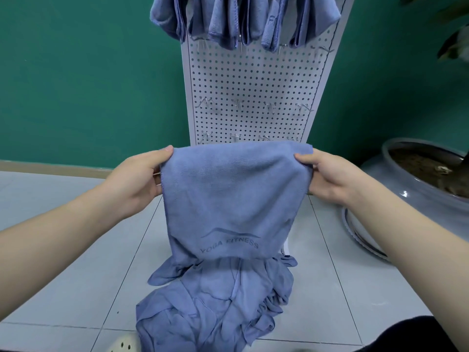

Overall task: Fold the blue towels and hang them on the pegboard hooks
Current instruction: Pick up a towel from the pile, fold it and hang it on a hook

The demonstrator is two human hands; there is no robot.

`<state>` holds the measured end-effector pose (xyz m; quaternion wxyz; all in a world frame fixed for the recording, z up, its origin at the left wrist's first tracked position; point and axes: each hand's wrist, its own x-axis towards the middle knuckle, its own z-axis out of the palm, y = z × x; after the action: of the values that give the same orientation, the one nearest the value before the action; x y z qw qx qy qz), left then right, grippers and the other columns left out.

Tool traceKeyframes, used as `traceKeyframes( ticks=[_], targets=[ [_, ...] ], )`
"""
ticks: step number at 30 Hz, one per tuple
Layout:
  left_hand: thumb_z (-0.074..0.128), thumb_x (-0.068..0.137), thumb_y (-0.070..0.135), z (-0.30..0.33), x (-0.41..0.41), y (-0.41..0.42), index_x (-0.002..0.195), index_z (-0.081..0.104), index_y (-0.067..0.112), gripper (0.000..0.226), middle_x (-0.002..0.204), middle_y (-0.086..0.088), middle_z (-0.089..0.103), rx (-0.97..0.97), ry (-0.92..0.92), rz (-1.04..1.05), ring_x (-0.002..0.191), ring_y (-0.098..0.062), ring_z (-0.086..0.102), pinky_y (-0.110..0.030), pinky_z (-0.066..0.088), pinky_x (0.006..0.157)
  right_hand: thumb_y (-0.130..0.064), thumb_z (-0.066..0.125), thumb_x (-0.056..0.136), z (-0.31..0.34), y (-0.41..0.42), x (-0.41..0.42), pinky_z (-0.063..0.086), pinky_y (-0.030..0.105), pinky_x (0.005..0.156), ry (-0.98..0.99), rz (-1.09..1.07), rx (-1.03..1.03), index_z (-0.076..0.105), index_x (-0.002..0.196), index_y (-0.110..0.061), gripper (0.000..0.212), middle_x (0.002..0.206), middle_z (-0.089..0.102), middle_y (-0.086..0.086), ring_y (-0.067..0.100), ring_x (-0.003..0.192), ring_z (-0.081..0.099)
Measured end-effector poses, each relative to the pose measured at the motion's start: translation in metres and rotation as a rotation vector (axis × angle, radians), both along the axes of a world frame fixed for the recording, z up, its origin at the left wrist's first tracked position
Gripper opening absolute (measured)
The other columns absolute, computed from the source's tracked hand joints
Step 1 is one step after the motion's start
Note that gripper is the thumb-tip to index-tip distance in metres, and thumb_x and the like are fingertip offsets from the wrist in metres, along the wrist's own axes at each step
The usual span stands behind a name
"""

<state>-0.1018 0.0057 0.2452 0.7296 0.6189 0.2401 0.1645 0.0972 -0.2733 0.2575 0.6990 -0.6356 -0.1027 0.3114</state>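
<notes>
While its top corners are pinched by the left hand and the right hand, a blue towel is held up before the pegboard. Beneath it, more towels are heaped on the floor; folded towels are hung at the pegboard's top edge.

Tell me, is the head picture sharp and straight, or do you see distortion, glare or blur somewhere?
Head view: wide-angle bending tilts the pegboard edges inward; even soft light; a small glare spot on the grey pot; the held towel and both hands are sharp, the print readable; the hooks look slightly soft.
</notes>
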Motion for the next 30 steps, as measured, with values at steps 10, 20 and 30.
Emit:
traceKeyframes(
  ticks=[10, 20, 30],
  targets=[
    [0.054, 0.106, 0.022, -0.003, 0.003, 0.001, 0.115, 0.071, 0.006, 0.024, 0.116, -0.005, 0.076, 0.026, -0.149, 0.149, 0.106, -0.017, 0.072, -0.031, 0.058, 0.09, -0.039, 0.067, 0.099, -0.016, 0.002, 0.013, 0.057, 0.048, 0.099, -0.274, -0.062, -0.298, 0.071, 0.118, 0.001, 0.045, 0.118, 0.075, 0.017, 0.024, 0.096, 0.069],
    [0.057, 0.105, 0.017, -0.005, 0.0, 0.003, 0.1, 0.074, 0.01, 0.019, 0.11, -0.007, 0.077, 0.236, -0.1, 0.188, 0.095, -0.018, 0.069, -0.034, 0.058, 0.088, -0.041, 0.065, 0.099, -0.012, 0.001, 0.013, 0.058, 0.042, 0.094, -0.012, -0.012, -0.07, 0.069, 0.126, -0.008, 0.043, 0.117, 0.069, 0.009, 0.024, 0.102, 0.066],
    [0.063, 0.102, 0.03, -0.005, 0.001, 0.008, 0.081, 0.066, 0.009, 0.03, 0.09, -0.002, 0.07, 0.199, -0.132, 0.279, 0.086, -0.014, 0.064, -0.031, 0.054, 0.093, -0.046, 0.072, 0.094, -0.018, 0.006, 0.013, 0.053, 0.041, 0.101, -0.133, -0.161, -0.111, 0.074, 0.093, -0.018, 0.028, 0.102, 0.07, 0.002, 0.022, 0.097, 0.063]
  ],
)
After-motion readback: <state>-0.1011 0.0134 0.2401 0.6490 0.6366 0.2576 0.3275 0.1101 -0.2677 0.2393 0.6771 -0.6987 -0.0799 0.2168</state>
